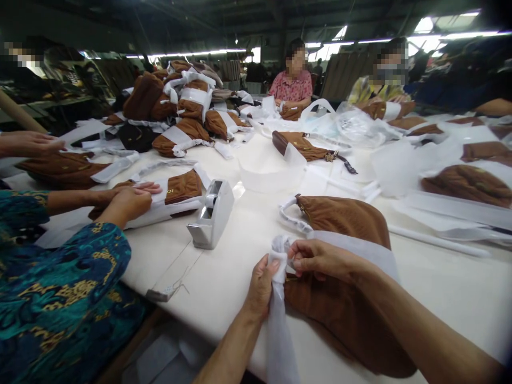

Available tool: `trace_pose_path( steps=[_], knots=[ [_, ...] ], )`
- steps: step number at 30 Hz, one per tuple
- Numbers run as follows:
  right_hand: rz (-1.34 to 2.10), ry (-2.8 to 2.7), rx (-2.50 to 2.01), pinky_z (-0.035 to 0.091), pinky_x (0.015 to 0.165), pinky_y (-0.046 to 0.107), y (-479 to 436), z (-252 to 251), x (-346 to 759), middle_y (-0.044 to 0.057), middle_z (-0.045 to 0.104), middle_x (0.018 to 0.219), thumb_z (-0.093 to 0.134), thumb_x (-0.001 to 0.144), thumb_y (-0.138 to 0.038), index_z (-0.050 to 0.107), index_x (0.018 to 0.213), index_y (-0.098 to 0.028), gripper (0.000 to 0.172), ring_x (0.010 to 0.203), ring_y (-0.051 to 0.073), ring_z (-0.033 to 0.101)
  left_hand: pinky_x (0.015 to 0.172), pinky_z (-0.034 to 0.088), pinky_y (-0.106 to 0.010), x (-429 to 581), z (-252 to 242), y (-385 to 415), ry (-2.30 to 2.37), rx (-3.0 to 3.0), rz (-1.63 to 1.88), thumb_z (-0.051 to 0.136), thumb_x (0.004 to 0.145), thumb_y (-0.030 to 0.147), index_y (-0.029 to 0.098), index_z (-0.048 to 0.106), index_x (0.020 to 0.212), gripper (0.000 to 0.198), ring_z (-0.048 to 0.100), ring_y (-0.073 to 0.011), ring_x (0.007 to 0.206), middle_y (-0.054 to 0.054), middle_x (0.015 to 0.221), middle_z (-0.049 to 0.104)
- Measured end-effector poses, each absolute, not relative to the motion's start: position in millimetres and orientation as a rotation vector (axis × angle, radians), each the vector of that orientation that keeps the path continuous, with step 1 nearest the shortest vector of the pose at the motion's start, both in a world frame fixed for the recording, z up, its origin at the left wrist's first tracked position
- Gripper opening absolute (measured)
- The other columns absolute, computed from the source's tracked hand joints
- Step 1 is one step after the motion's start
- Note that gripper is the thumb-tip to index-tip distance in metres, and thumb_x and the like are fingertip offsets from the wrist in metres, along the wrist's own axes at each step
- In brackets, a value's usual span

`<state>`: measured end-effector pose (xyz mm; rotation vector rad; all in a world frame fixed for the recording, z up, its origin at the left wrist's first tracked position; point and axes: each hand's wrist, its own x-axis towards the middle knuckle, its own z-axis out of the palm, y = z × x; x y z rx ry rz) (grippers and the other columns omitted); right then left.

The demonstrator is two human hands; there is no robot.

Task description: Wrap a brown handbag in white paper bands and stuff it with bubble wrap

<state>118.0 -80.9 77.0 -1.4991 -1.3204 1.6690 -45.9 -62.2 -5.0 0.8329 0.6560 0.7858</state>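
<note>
A brown ribbed handbag (344,213) lies on the white table in front of me, a band of white tissue paper (356,242) across its middle. Its strap (294,221), wrapped in white paper, loops out on the left side. My left hand (262,282) is closed round a strip of white wrapping paper (280,320) at the strap's near end, thumb on top; the strip's loose tail hangs down past the table edge. Close beside it, my right hand (316,258) pinches at the same wrapped part, its fingertips partly hidden.
Left of the bag stands a grey tape dispenser (212,213). At the left a co-worker's hands (130,202) press paper on another brown bag (184,186). Behind are a pile of wrapped bags (192,101), a bag with a dark charm (304,146) and two people across the table.
</note>
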Motion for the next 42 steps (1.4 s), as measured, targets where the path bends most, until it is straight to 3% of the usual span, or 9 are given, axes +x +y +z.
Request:
trace_pose_path(
  steps=[7, 15, 20, 24, 28, 33, 37, 39, 42],
  knots=[
    [1.416, -1.460, -1.556, 0.033, 0.036, 0.015, -70, 61, 107, -0.002, 0.056, 0.058, 0.051, 0.075, -0.023, 0.050, 0.087, -0.016, 0.014, 0.048, 0.011, 0.050, 0.051, 0.028, -0.019, -47, -2, -58, 0.568, 0.844, 0.760, 0.048, 0.081, 0.038, 0.012, 0.052, 0.079, 0.026, 0.038, -0.0072, 0.053, 0.000, 0.063, 0.051],
    [1.084, -1.521, -1.515, 0.038, 0.052, 0.020, -68, 44, 99, -0.004, 0.054, 0.064, 0.052, 0.075, -0.018, 0.052, 0.075, -0.018, 0.001, 0.054, 0.009, 0.051, 0.049, 0.026, -0.019, -49, -11, -54, 0.594, 0.814, 0.684, 0.048, 0.082, 0.040, 0.011, 0.053, 0.085, 0.030, 0.038, -0.0069, 0.050, -0.001, 0.062, 0.054],
    [0.989, -1.515, -1.619, 0.036, 0.051, 0.021, -69, 35, 101, -0.005, 0.053, 0.058, 0.055, 0.072, -0.019, 0.056, 0.084, -0.019, 0.012, 0.052, 0.010, 0.048, 0.048, 0.026, -0.018, -51, -9, -50, 0.555, 0.829, 0.641, 0.047, 0.084, 0.040, 0.010, 0.052, 0.097, 0.034, 0.039, -0.0070, 0.050, -0.002, 0.061, 0.055],
    [0.954, -1.463, -1.704, 0.033, 0.046, 0.021, -71, 34, 102, -0.004, 0.052, 0.054, 0.059, 0.068, -0.025, 0.053, 0.069, -0.017, 0.010, 0.048, 0.010, 0.044, 0.046, 0.024, -0.018, -52, -6, -50, 0.484, 0.809, 0.643, 0.048, 0.083, 0.040, 0.010, 0.048, 0.109, 0.039, 0.039, -0.0065, 0.048, -0.001, 0.062, 0.054],
    [1.101, -1.325, -1.771, 0.032, 0.044, 0.021, -79, 39, 96, -0.003, 0.051, 0.045, 0.054, 0.072, -0.032, 0.050, 0.057, -0.017, 0.022, 0.042, 0.010, 0.044, 0.045, 0.024, -0.018, -52, -4, -50, 0.403, 0.805, 0.671, 0.050, 0.081, 0.039, 0.011, 0.045, 0.116, 0.045, 0.039, -0.0065, 0.048, -0.001, 0.062, 0.053],
    [1.293, -1.207, -1.640, 0.030, 0.046, 0.020, -93, 53, 85, -0.002, 0.053, 0.048, 0.050, 0.073, -0.024, 0.057, 0.060, -0.015, 0.017, 0.044, 0.009, 0.042, 0.045, 0.026, -0.017, -55, -1, -54, 0.387, 0.870, 0.630, 0.051, 0.080, 0.041, 0.013, 0.031, 0.132, 0.061, 0.039, -0.0069, 0.047, 0.001, 0.061, 0.052],
    [1.573, -0.965, -1.503, 0.023, 0.043, 0.018, -109, 64, 88, -0.004, 0.049, 0.057, 0.054, 0.072, -0.025, 0.062, 0.084, -0.017, 0.016, 0.046, 0.006, 0.036, 0.070, 0.042, -0.023, -60, 1, -62, 0.517, 1.157, 0.667, 0.053, 0.080, 0.039, 0.018, 0.018, 0.139, 0.071, 0.054, -0.0153, 0.082, -0.006, 0.101, 0.058],
    [1.653, -0.886, -1.431, 0.029, 0.045, 0.018, -119, 66, 90, -0.002, 0.053, 0.066, 0.058, 0.072, -0.030, 0.060, 0.099, -0.018, 0.030, 0.051, 0.008, 0.041, 0.078, 0.042, -0.027, -60, 1, -66, 0.541, 1.317, 0.653, 0.051, 0.082, 0.037, 0.017, 0.011, 0.141, 0.074, 0.054, -0.0183, 0.090, -0.008, 0.111, 0.057],
    [1.623, -0.865, -1.395, 0.043, 0.061, 0.028, -129, 65, 89, 0.004, 0.059, 0.078, 0.063, 0.069, -0.038, 0.060, 0.103, -0.018, 0.039, 0.066, 0.017, 0.053, 0.071, 0.047, -0.030, -59, 0, -71, 0.495, 1.471, 0.584, 0.051, 0.080, 0.035, 0.016, -0.003, 0.141, 0.084, 0.059, -0.0194, 0.080, -0.013, 0.113, 0.058]
  ],
)
